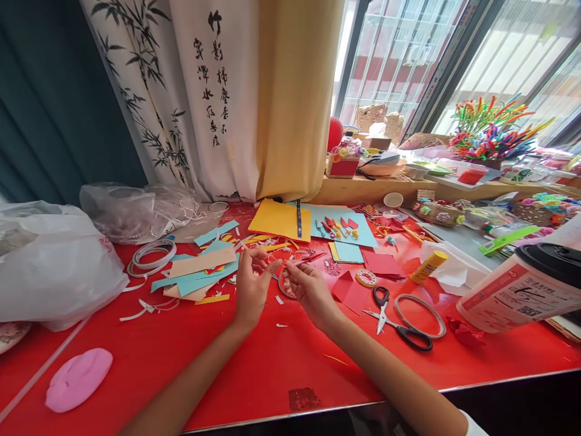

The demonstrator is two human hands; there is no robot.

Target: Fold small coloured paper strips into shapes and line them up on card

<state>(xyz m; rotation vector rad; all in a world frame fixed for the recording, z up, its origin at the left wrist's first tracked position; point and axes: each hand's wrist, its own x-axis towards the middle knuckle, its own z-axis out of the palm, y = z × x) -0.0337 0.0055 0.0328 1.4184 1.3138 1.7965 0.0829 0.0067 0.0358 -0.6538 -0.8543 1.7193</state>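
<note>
Piece of red material (312,258), small and indistinct, sits at the pinched fingertips of the right hand (313,293) above the red table (254,375). The left hand (252,284) is half-curled just beside; its grip cannot be told.

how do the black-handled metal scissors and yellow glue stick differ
The black-handled metal scissors look longer than the yellow cylindrical glue stick. The scissors have two crossed halves, spread open, while the glue stick is one straight tube. The scissors lie nearer the camera than the glue stick. Both are unheld.
</note>
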